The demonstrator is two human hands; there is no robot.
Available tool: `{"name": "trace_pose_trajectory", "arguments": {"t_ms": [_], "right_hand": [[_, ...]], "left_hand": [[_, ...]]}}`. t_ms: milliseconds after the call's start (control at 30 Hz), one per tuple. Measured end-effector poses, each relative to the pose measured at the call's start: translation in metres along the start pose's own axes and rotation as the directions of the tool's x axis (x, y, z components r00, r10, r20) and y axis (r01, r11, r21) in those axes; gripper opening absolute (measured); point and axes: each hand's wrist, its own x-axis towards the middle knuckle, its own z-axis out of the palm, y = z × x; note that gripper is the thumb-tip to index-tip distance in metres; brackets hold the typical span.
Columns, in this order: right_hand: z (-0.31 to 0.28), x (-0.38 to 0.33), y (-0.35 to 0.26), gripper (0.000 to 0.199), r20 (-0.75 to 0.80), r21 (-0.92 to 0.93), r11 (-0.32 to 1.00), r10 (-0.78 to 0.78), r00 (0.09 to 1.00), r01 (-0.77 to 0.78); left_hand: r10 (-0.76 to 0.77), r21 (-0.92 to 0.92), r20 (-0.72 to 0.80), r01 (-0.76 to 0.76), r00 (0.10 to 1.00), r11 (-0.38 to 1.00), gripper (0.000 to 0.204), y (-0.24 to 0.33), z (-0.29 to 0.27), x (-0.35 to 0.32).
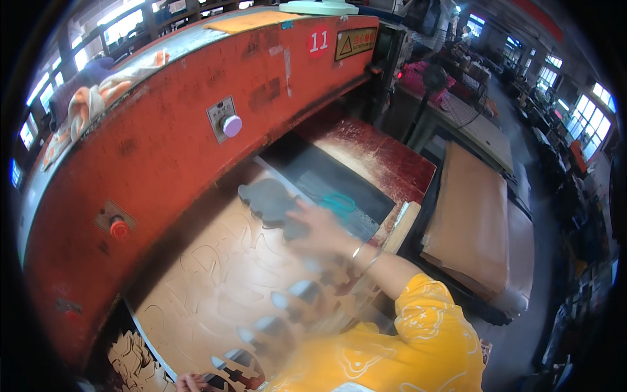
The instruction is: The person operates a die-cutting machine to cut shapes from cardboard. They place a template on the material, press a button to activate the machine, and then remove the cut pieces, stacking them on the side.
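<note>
From where I stand, a heap of curved tan offcuts (pixel 136 361) lies beyond the pale edge of a broad, smooth tan sheet (pixel 219 281); whether a bin holds it, I can't tell. Thin curving outlines mark the sheet, and cut-out openings break its near side. On its far part sits a flat, dark grey, lobed shape (pixel 269 199). The right hand (pixel 317 228) is over its near end, fingers loosely spread and blurred; I can't tell whether they grip it. The left hand (pixel 189 383), cut off below, has fingers bent at the sheet's near edge, their hold unclear. A scuffed orange-red metal beam (pixel 261 88) overhangs everything.
</note>
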Motion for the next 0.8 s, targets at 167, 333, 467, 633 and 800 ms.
{"name": "trace_pose_trajectory", "arguments": {"t_ms": [167,333,467,633,800], "right_hand": [[-0.049,-0.011,0.035,0.050,0.047,0.742,0.631,0.290,0.956,-0.228],[-0.069,-0.043,0.092,0.046,-0.152,0.714,0.670,0.431,0.890,-0.203],[-0.073,-0.070,0.113,0.046,-0.368,0.116,0.956,0.292,0.882,-0.268],[-0.090,-0.095,0.093,0.031,-0.218,-0.376,0.904,0.126,0.968,-0.202],[-0.062,-0.100,0.072,0.033,0.340,-0.112,0.954,0.299,0.891,-0.277]], "left_hand": [[0.032,0.070,-0.306,-0.011,0.951,0.997,0.030,-0.012,-0.031,-0.028],[-0.098,0.131,-0.286,0.140,0.953,0.981,0.037,-0.040,-0.037,-0.074],[-0.114,-0.184,-0.275,0.064,0.955,0.981,0.037,-0.057,-0.012,-0.080],[-0.046,-0.139,-0.225,0.015,0.973,0.990,0.040,-0.068,-0.021,-0.039],[0.341,0.497,-0.234,-0.190,0.910,0.847,0.024,-0.086,-0.027,0.027]]}}
